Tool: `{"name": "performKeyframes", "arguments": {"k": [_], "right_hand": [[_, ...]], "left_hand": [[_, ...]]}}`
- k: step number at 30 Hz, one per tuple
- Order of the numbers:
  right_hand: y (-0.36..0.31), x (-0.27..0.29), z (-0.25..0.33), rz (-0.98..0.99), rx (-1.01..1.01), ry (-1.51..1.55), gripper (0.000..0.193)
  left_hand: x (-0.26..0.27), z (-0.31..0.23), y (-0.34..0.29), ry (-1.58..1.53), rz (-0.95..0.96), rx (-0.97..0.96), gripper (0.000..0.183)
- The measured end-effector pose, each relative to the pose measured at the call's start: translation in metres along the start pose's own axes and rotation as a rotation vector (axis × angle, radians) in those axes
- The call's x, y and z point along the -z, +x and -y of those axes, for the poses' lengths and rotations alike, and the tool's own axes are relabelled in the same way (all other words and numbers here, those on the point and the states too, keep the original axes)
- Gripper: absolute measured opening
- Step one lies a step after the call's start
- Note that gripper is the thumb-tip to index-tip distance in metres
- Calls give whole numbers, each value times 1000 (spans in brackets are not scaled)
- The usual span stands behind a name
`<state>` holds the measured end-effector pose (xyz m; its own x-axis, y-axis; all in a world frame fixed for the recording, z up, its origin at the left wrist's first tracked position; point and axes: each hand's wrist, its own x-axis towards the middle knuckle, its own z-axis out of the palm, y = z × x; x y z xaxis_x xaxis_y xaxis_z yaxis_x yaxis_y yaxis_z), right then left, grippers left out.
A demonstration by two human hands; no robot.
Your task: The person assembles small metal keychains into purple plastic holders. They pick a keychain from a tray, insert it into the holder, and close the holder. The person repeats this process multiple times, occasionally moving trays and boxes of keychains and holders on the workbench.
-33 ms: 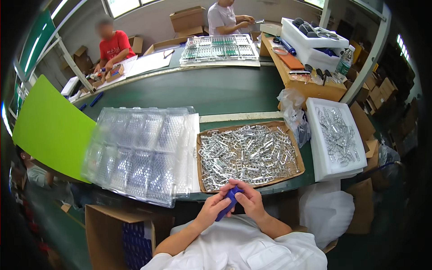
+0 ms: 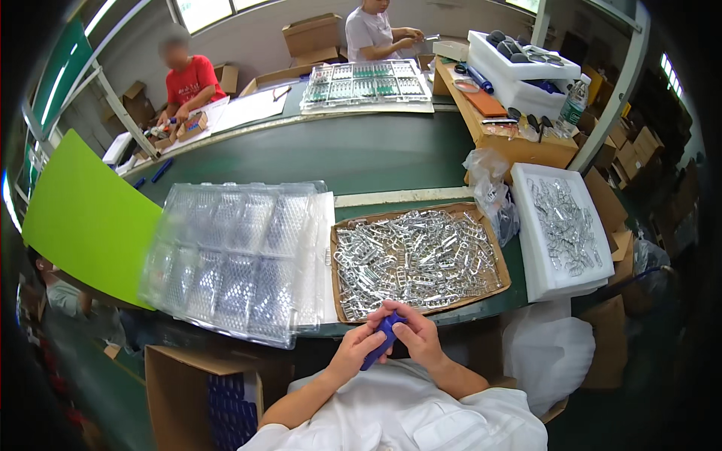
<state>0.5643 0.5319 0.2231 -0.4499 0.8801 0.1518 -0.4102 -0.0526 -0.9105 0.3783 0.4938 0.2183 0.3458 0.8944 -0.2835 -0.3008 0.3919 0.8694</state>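
Just in front of my chest, my left hand (image 2: 353,353) and my right hand (image 2: 421,340) are closed around a long, dark blue piece (image 2: 383,343). It is held at a slant, and the fingers cover much of it, so its exact kind is hard to make out. Beyond my fingertips lies a shallow cardboard tray (image 2: 506,283), heaped with small shiny metal parts (image 2: 414,255). To its left, clear plastic blister trays (image 2: 226,263) are stacked on white sheets (image 2: 328,259).
A white foam box (image 2: 531,278) with more metal parts stands right of the cardboard tray, beside a clear plastic bag (image 2: 492,199). A bright green board (image 2: 86,218) leans at the left. An open carton (image 2: 177,391) holds blue pieces below the bench. Two people work across the green bench (image 2: 338,150).
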Motion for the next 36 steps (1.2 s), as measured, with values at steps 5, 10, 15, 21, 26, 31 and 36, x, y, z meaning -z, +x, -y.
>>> {"name": "performKeyframes", "arguments": {"k": [5,10,15,21,26,31,36], "right_hand": [[-9,-20,-11,-56,31,-23,46],[-24,-35,-25,-254,99,-17,43],[-38,-50,-13,-324,126,-92,45],[-45,-57,-4,-342,211,-318,43],[-41,-65,-3,-366,234,-359,44],[-33,-65,-8,-422,201,-284,46],[-24,-79,-14,-476,195,-159,49]], "left_hand": [[13,0,-10,-45,39,-1,31],[14,4,-11,-15,92,56,31],[12,0,-16,5,205,5,34],[12,-2,-14,-16,299,-33,39],[19,1,-8,-25,348,-31,41],[27,-6,-6,-52,407,-4,42],[44,-10,-3,-147,521,82,40]]}}
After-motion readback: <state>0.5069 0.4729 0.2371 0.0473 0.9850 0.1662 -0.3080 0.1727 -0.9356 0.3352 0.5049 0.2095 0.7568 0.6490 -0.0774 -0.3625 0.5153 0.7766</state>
